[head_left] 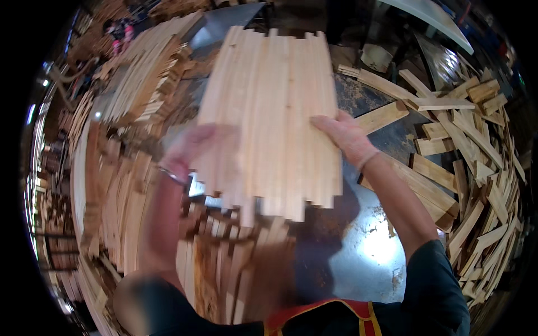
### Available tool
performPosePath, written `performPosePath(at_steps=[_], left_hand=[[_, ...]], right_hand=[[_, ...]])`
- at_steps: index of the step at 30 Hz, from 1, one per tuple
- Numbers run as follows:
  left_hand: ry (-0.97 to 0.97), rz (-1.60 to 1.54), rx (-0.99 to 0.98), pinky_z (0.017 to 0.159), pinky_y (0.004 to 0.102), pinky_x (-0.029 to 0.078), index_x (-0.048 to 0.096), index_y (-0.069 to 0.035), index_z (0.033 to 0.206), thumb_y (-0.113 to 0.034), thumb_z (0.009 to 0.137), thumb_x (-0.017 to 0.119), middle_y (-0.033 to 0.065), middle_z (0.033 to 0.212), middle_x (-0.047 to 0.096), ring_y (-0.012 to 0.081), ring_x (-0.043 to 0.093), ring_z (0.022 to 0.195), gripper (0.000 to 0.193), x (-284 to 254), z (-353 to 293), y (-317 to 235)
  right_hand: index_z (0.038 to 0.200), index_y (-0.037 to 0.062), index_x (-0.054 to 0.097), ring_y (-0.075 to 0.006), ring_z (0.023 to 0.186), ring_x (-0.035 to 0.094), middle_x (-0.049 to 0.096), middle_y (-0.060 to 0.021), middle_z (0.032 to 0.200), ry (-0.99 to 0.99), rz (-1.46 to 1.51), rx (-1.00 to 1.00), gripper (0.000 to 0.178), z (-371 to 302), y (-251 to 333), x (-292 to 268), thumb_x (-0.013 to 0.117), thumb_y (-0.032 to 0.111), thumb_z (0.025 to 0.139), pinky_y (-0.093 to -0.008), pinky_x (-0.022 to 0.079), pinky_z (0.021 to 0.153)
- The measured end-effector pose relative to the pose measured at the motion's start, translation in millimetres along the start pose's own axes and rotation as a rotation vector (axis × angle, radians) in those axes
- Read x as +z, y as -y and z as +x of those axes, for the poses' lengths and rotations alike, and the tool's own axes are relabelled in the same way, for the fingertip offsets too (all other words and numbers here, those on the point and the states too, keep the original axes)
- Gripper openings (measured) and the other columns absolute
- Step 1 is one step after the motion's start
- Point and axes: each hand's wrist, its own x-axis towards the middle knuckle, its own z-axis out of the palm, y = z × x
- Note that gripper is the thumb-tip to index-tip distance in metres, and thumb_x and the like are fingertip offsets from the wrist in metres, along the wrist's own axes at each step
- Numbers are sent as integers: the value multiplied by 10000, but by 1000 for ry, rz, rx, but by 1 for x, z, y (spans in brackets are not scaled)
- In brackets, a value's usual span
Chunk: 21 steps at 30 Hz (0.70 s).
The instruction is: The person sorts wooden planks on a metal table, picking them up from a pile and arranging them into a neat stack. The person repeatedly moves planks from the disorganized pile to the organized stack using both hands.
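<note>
Clasped by left hand (190, 147) and right hand (349, 136), pale wooden strips (277, 123) end raggedly.

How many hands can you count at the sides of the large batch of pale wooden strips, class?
2. The left hand, blurred, is at the left side of the wooden strips; the right hand is at their right side. Anything beneath the strips would be hidden.

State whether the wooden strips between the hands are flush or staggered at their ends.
Staggered: at both the upper and lower ends, some wooden strips jut out past their neighbours.
</note>
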Motion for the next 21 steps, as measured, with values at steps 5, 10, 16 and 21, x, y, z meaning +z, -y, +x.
performPosePath(at_steps=[5, 10, 16, 21], left_hand=[[-312, -205, -657, 1006, 348, 557, 681, 67, 1317, -235, 1019, 685, 120, 1250, 739, 200, 704, 1122, 425, -151, 41, 69], [-424, 136, -891, 954, 349, 577, 645, 32, 1375, -227, 1011, 685, 94, 1193, 738, 188, 703, 1091, 449, -270, 3, 196], [-415, 1519, -278, 1215, 403, 401, 491, 6, 1534, -217, 934, 759, 219, 1502, 583, 343, 541, 1415, 693, -145, 104, 142], [96, 1333, 100, 1138, 459, 469, 428, -63, 1586, -448, 848, 830, 206, 1515, 562, 369, 577, 1336, 924, 82, 166, 131]], right_hand=[[1262, -70, 669, -340, 1106, 727, 738, -259, 1198, -41, -294, 32, 761, 120, -66, 69, 773, 542, 822, -399, 561, 970], [1366, -38, 583, -309, 1180, 691, 708, -274, 1225, 198, -449, -44, 767, 138, -103, 97, 746, 510, 854, -385, 528, 1019], [1532, -3, 511, -316, 1393, 581, 590, -224, 1506, -309, -406, -305, 742, 20, -127, -60, 735, 367, 929, -401, 478, 1148], [1524, -2, 521, -260, 1332, 625, 615, -197, 1482, -692, -548, -44, 651, -143, -127, -195, 762, 204, 955, -374, 492, 1129]])
